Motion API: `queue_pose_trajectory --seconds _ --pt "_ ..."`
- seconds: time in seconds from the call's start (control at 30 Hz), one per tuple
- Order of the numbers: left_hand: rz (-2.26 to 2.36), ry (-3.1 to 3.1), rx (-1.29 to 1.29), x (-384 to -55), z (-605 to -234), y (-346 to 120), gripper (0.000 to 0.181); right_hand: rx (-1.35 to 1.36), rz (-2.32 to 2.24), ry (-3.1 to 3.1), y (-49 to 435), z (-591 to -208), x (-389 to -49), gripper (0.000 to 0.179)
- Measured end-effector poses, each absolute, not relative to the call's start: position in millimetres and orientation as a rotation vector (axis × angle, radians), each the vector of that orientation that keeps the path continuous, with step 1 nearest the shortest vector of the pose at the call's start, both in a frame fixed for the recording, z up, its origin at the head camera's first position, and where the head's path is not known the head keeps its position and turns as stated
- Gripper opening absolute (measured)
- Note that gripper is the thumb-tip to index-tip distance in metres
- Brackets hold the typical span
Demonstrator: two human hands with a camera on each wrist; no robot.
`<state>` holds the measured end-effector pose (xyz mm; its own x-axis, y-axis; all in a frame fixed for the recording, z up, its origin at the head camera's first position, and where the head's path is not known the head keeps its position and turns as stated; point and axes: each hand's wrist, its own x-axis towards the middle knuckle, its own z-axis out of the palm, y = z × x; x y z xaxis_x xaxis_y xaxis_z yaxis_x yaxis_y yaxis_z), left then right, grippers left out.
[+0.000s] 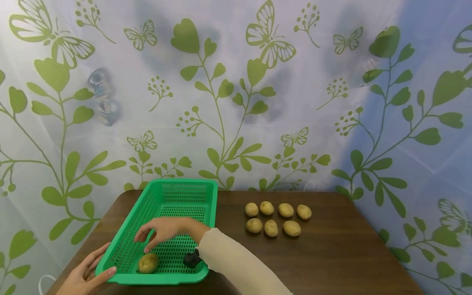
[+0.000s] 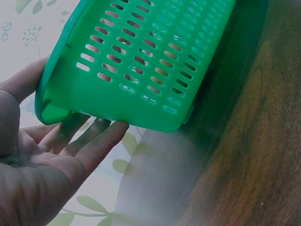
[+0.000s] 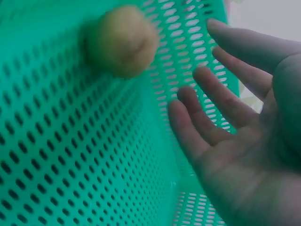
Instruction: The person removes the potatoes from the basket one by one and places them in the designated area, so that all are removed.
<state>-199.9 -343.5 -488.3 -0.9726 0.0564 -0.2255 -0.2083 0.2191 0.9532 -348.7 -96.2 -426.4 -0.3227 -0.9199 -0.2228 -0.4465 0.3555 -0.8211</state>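
Observation:
A green plastic basket (image 1: 212, 196) with slotted walls stands at the left of the table. One potato (image 1: 148, 263) lies on its floor near the front left corner; the right wrist view shows the same potato (image 3: 124, 42), slightly blurred. My right hand (image 1: 166, 231) hovers inside the basket above and behind the potato, apart from it, fingers spread and loosely bent, palm without anything in it. My left hand (image 1: 82, 272) holds the basket's front left corner, thumb over the rim. In the left wrist view the left hand's fingers (image 2: 101, 146) lie under the rim against the outer wall.
On the brown wooden table (image 1: 332, 254), right of the basket, several potatoes (image 1: 271, 228) lie in two rows. A black wrist device (image 1: 191, 259) shows below the right wrist. Behind the table hangs a curtain (image 1: 236, 102) with green leaves and butterflies.

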Motion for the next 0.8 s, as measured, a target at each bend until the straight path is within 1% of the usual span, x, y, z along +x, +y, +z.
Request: queue_pose_trajectory --seconds 0.07,0.27,0.4,0.5,0.53,0.63,0.73,0.8 --pt "1.819 2.307 -0.11 -200 -489 -343 0.081 -1.176 -0.855 1.898 -98 -431 -349 0.043" --pt "1.849 2.262 -0.135 -201 -489 -343 0.082 -1.188 -0.774 1.84 -100 -442 -354 0.047" --pt "1.915 2.216 -0.147 -201 -490 -346 0.07 -1.194 -0.662 1.745 -102 -446 -355 0.055" --pt "1.931 2.216 -0.139 -202 -492 -349 0.067 -1.19 -0.598 1.721 -102 -449 -354 0.061" --pt "1.924 2.227 -0.14 -202 -492 -349 0.07 -1.193 -0.581 1.719 -102 -450 -354 0.062" --pt "1.909 2.244 -0.148 -202 -494 -348 0.077 -1.202 -0.573 1.709 -103 -454 -353 0.058" --pt "1.91 2.246 -0.147 -202 -496 -347 0.079 -1.2 -0.603 1.689 -104 -456 -351 0.048" --pt "1.912 2.25 -0.135 -202 -496 -347 0.08 -1.202 -0.603 1.691 -104 -458 -350 0.046"
